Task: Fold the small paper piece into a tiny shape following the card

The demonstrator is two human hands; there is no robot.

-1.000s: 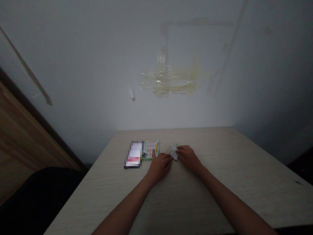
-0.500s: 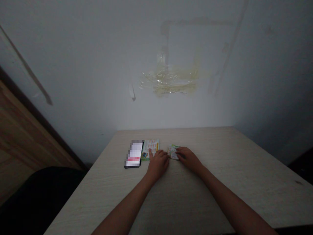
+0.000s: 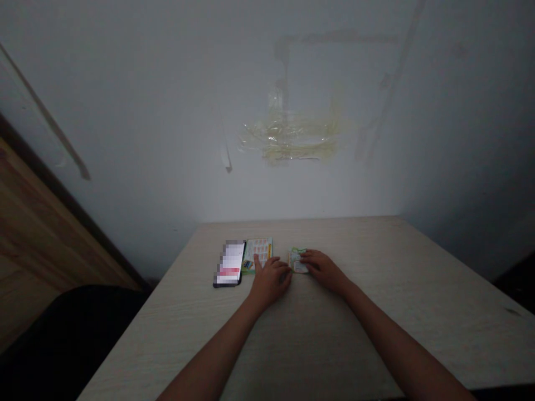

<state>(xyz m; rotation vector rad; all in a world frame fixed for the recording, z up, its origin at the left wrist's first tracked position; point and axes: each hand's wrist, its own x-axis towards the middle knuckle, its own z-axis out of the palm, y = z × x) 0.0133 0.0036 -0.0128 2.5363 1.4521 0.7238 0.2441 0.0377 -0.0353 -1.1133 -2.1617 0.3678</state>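
A small folded paper leaflet (image 3: pixel 296 260), green and white with print, lies on the table between my two hands. My right hand (image 3: pixel 326 273) has its fingers and thumb on the leaflet's right side, covering part of it. On the near left, my left hand (image 3: pixel 271 283) rests with its thumb stretched apart from the bent fingers. Its fingertips come close to the leaflet's lower left corner; whether they touch cannot be made out. The left thumb lies over a larger printed sheet (image 3: pixel 259 248), flat on the table and partly covered by that hand.
A phone (image 3: pixel 232 260) with a lit, blurred screen lies against the sheet's left side. The pale wooden table (image 3: pixel 200 317) meets a wall (image 3: pixel 167 111) bearing old tape (image 3: pixel 292 139). A dark object (image 3: pixel 83 328) and wooden boards (image 3: pixel 29 234) stand at the left.
Both hands stay almost in place. The left fingertips have shifted slightly to the right, and the leaflet has moved only a little.
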